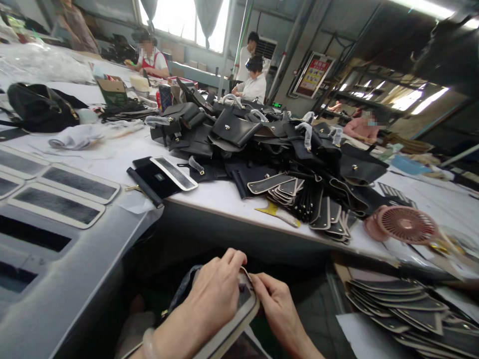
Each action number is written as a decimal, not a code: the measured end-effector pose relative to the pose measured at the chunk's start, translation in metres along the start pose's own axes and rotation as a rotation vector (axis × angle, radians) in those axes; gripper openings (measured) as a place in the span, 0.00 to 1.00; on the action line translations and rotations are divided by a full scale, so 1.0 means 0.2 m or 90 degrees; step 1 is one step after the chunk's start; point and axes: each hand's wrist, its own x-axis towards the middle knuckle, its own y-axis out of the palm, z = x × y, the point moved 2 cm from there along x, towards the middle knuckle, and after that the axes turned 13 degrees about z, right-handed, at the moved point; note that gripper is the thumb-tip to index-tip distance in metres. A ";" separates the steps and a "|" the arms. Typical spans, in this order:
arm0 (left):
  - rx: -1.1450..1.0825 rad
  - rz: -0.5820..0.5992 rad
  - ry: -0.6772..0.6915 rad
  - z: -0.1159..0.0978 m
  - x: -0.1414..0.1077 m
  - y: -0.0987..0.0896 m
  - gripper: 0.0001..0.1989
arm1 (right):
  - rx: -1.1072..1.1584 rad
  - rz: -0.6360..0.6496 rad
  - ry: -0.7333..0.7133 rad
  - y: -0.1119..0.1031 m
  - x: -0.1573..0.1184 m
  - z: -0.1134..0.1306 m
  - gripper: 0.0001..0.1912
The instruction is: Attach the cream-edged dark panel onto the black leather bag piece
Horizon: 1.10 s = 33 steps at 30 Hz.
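Over my lap, below the table edge, I hold a dark leather bag panel (228, 333) with a pale edge and a rounded corner. My left hand (219, 289) is closed over its upper end with the fingers curled. My right hand (277, 304) pinches the rounded corner from the other side, thumb and fingers together. The lower part of the panel is partly hidden by my left forearm and runs out of view. Beside my left wrist shows a dark strap (183, 289) with a small gold-coloured fitting.
Black leather bags (235, 129) lie heaped on the white table (209, 204). Loose pale-edged flaps (333, 217) and a pink fan (404, 224) are at its front edge. More panels (404, 309) are stacked at lower right, and others (60, 202) lie flat at left. Several people sit or stand farther back.
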 end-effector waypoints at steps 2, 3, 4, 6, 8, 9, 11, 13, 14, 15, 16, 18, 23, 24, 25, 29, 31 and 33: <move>-0.035 -0.004 -0.001 0.02 0.05 -0.05 0.20 | 0.079 0.008 0.024 0.00 0.01 -0.01 0.28; -0.047 0.001 0.003 0.04 0.08 -0.06 0.20 | 0.108 0.009 0.033 0.00 0.01 -0.02 0.29; -0.055 0.011 0.009 0.05 0.10 -0.06 0.19 | 0.131 0.008 0.042 0.00 0.02 -0.03 0.30; -0.062 0.034 0.025 0.07 0.16 -0.05 0.18 | 0.176 0.003 0.058 0.01 0.03 -0.06 0.29; -0.067 0.059 0.043 0.10 0.19 -0.04 0.18 | 0.245 0.005 0.076 0.02 0.04 -0.08 0.28; -0.072 0.072 0.053 0.11 0.21 -0.03 0.18 | 0.290 0.010 0.087 0.02 0.05 -0.09 0.27; -0.089 0.101 0.075 0.13 0.22 -0.01 0.17 | 0.379 0.028 0.110 0.03 0.05 -0.10 0.26; -0.118 0.135 0.097 0.15 0.23 -0.01 0.18 | 0.435 0.051 0.126 0.03 0.06 -0.09 0.25; -0.134 0.149 0.105 0.16 0.24 -0.01 0.18 | 0.445 0.066 0.132 0.03 0.06 -0.08 0.25; -0.149 0.160 0.111 0.17 0.24 -0.01 0.18 | 0.445 0.084 0.135 0.03 0.07 -0.07 0.25; -0.163 0.169 0.115 0.18 0.24 -0.01 0.18 | 0.441 0.105 0.137 0.03 0.07 -0.06 0.26; -0.183 0.177 0.117 0.19 0.25 -0.01 0.19 | 0.432 0.148 0.139 0.02 0.08 -0.05 0.26; -0.201 0.182 0.123 0.19 0.26 0.00 0.19 | 0.399 0.191 0.132 0.00 0.09 -0.08 0.25; -0.200 0.180 0.124 0.19 0.26 0.00 0.19 | 0.382 0.194 0.128 0.00 0.10 -0.09 0.26; -0.197 0.178 0.125 0.19 0.25 0.00 0.19 | 0.364 0.196 0.124 0.00 0.10 -0.10 0.26; -0.177 0.156 0.125 0.19 0.24 0.00 0.19 | 0.338 0.210 0.114 0.01 0.10 -0.11 0.27; -0.166 0.145 0.128 0.18 0.23 0.01 0.19 | 0.367 0.219 0.113 0.01 0.10 -0.10 0.26; -0.152 0.136 0.130 0.18 0.23 0.02 0.18 | 0.411 0.235 0.121 0.00 0.10 -0.10 0.23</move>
